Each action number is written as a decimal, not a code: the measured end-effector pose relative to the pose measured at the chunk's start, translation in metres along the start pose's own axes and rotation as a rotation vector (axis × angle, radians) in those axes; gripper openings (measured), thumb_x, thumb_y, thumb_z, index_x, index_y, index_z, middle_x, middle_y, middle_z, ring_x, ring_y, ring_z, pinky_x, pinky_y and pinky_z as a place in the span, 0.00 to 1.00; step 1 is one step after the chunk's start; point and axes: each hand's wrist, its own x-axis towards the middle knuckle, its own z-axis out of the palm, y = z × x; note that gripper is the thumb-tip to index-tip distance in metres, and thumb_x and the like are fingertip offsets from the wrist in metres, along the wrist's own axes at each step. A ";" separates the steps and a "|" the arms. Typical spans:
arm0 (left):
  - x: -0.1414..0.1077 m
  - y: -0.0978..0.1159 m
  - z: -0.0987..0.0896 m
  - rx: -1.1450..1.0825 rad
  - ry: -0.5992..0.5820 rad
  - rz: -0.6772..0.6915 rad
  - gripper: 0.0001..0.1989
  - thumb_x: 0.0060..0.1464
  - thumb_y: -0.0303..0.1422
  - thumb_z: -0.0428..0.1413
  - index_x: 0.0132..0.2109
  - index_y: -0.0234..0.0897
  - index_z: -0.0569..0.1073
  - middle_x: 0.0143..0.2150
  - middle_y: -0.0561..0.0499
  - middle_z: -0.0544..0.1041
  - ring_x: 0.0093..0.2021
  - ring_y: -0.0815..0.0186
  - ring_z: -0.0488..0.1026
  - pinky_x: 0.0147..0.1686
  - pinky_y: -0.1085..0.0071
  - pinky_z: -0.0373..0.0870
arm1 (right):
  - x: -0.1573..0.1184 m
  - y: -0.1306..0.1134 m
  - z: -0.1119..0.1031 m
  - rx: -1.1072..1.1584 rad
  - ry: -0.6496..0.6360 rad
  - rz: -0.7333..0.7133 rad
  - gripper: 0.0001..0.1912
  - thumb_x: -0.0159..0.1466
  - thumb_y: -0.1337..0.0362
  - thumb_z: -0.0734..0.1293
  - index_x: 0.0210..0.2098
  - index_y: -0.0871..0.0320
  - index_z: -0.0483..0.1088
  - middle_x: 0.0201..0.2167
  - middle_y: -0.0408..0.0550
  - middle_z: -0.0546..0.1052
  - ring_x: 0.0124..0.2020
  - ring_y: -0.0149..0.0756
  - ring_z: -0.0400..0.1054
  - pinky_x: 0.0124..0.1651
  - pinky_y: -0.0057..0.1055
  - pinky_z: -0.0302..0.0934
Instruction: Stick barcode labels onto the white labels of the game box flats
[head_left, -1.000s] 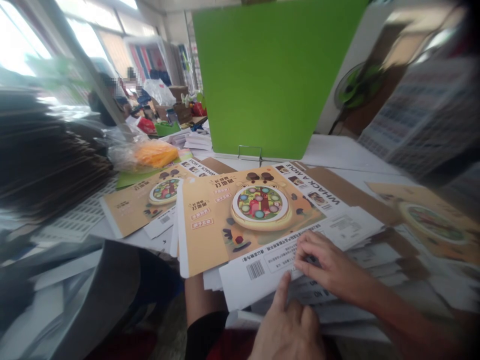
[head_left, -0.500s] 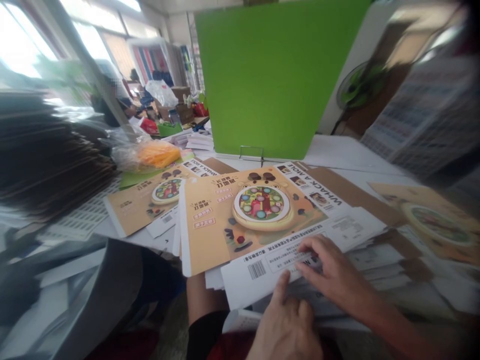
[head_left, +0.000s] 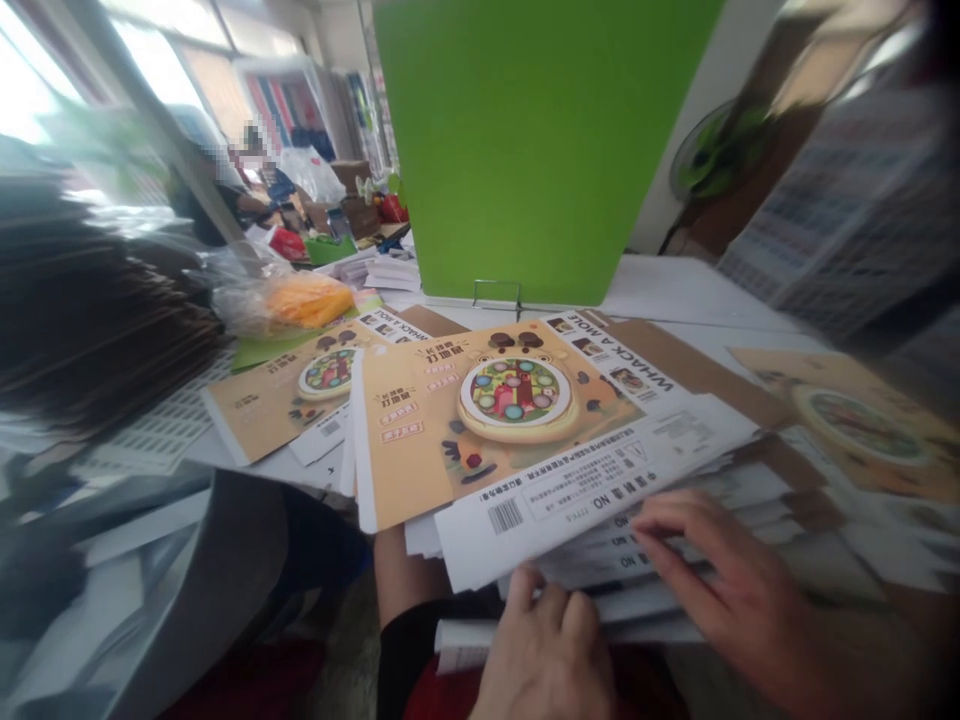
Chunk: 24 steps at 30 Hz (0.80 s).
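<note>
A printed cardboard box sheet (head_left: 420,470) tops a stack, showing a round game picture, "WHACK A MOLE" lettering and a white flap with a barcode. By the flap's lower edge is my left hand (head_left: 551,640), its fingers curled closed; whatever may be between them is hidden. My right hand (head_left: 720,560) lies over the stack's right front, fingers stretched and thumb apart, holding nothing. Between the hands show the layered white flaps (head_left: 600,565) of sheets underneath. A rolled white paper edge (head_left: 461,640) sticks out left of my left hand.
More printed sheets lie left (head_left: 262,405) and right (head_left: 855,410). A green board (head_left: 540,150) stands behind on a wire stand. At left are a dark cardboard stack (head_left: 90,320), an orange bundle (head_left: 307,300) in plastic, and a grey bin (head_left: 202,590) with paper scraps.
My right hand has moved right, off the white flap, uncovering its print. My left hand has drawn its pointing index finger in and curled slightly leftward. The view has shifted a little.
</note>
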 end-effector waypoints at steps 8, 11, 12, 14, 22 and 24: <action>-0.006 -0.004 -0.010 -0.247 -0.327 -0.135 0.08 0.50 0.22 0.53 0.26 0.37 0.66 0.28 0.51 0.69 0.26 0.65 0.68 0.23 0.70 0.63 | -0.018 -0.017 -0.005 -0.035 -0.162 -0.183 0.13 0.66 0.73 0.59 0.47 0.54 0.67 0.40 0.45 0.76 0.43 0.37 0.69 0.48 0.35 0.61; -0.004 -0.005 -0.012 -0.328 -0.436 -0.172 0.09 0.52 0.23 0.55 0.26 0.36 0.68 0.29 0.52 0.69 0.27 0.67 0.70 0.24 0.73 0.64 | -0.017 -0.011 0.000 -0.008 -0.276 -0.182 0.12 0.66 0.74 0.57 0.43 0.55 0.69 0.36 0.45 0.76 0.39 0.37 0.69 0.46 0.37 0.62; -0.004 -0.005 -0.014 -0.347 -0.471 -0.193 0.08 0.52 0.24 0.56 0.26 0.36 0.69 0.31 0.53 0.70 0.27 0.67 0.70 0.25 0.73 0.65 | -0.018 -0.008 0.001 0.009 -0.317 -0.181 0.13 0.67 0.74 0.57 0.42 0.56 0.69 0.34 0.44 0.75 0.36 0.36 0.69 0.44 0.37 0.61; -0.004 -0.006 -0.018 -0.375 -0.523 -0.240 0.07 0.53 0.26 0.59 0.28 0.36 0.71 0.35 0.53 0.71 0.28 0.69 0.71 0.27 0.75 0.67 | -0.020 -0.002 0.001 0.021 -0.369 -0.166 0.14 0.67 0.73 0.55 0.40 0.56 0.70 0.31 0.44 0.74 0.34 0.36 0.67 0.42 0.37 0.61; -0.016 -0.010 -0.020 -0.410 -0.492 -0.313 0.05 0.52 0.27 0.63 0.29 0.38 0.76 0.49 0.47 0.73 0.40 0.62 0.76 0.39 0.69 0.75 | -0.027 0.010 0.004 -0.009 -0.447 -0.067 0.15 0.70 0.70 0.53 0.41 0.56 0.71 0.33 0.47 0.73 0.36 0.37 0.66 0.42 0.38 0.60; -0.021 -0.009 -0.018 -0.367 -0.444 -0.300 0.04 0.51 0.26 0.63 0.30 0.39 0.76 0.55 0.46 0.71 0.45 0.57 0.75 0.42 0.65 0.75 | -0.027 0.006 0.008 -0.027 -0.447 -0.087 0.16 0.69 0.71 0.53 0.40 0.56 0.71 0.32 0.47 0.73 0.35 0.38 0.66 0.41 0.38 0.60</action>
